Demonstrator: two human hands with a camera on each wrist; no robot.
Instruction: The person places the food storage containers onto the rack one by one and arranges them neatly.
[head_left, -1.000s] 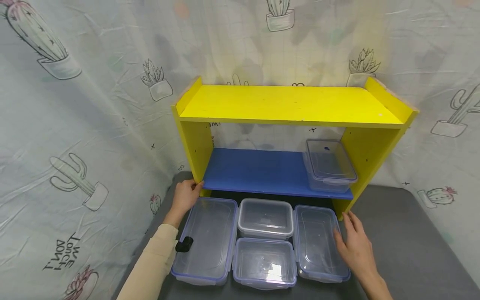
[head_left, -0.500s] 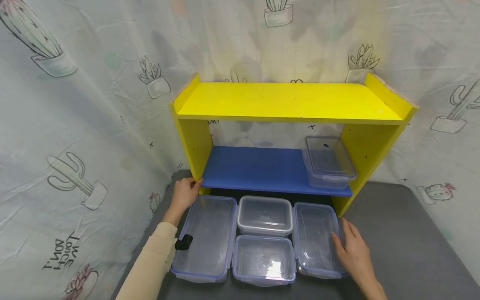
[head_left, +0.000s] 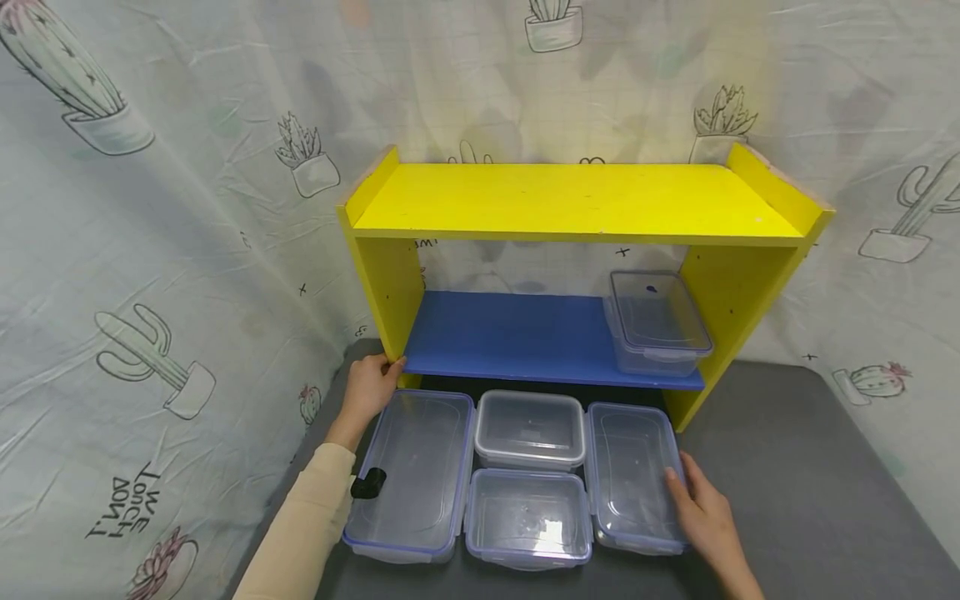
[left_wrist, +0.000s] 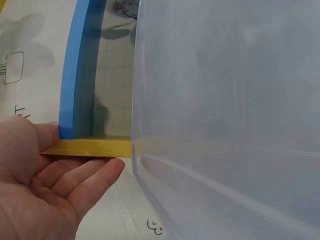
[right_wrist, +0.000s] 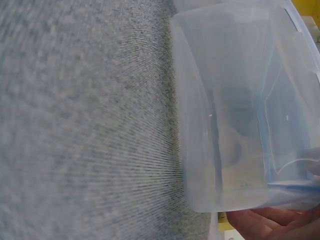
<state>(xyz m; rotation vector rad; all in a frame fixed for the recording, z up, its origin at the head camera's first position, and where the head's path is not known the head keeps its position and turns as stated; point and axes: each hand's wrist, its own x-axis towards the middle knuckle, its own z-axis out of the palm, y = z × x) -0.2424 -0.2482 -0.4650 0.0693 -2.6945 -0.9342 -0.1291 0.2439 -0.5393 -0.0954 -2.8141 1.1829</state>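
Note:
My left hand point(head_left: 366, 392) grips the lower front of the left side panel point(left_wrist: 95, 148) of a yellow shelf unit point(head_left: 577, 200), thumb inside and fingers outside. My right hand point(head_left: 708, 517) lies along the right side of a clear lidded food container point(head_left: 636, 475), its thumb over the lid's edge. In the right wrist view, the fingers point(right_wrist: 260, 222) touch that container's end. Left of it stand a small blue-rimmed container point(head_left: 528, 517), a whitish-rimmed one point(head_left: 531, 429) and a large one point(head_left: 412, 475), all lidded.
Another lidded container point(head_left: 660, 321) stands at the right end of the blue shelf board point(head_left: 510, 333). The grey tabletop point(head_left: 795, 467) extends to the right. A cactus-print cloth point(head_left: 187, 250) hangs behind and at the left.
My right hand has come off the lower front of the right side panel and moved slightly towards me along the container. My left hand has kept its grip.

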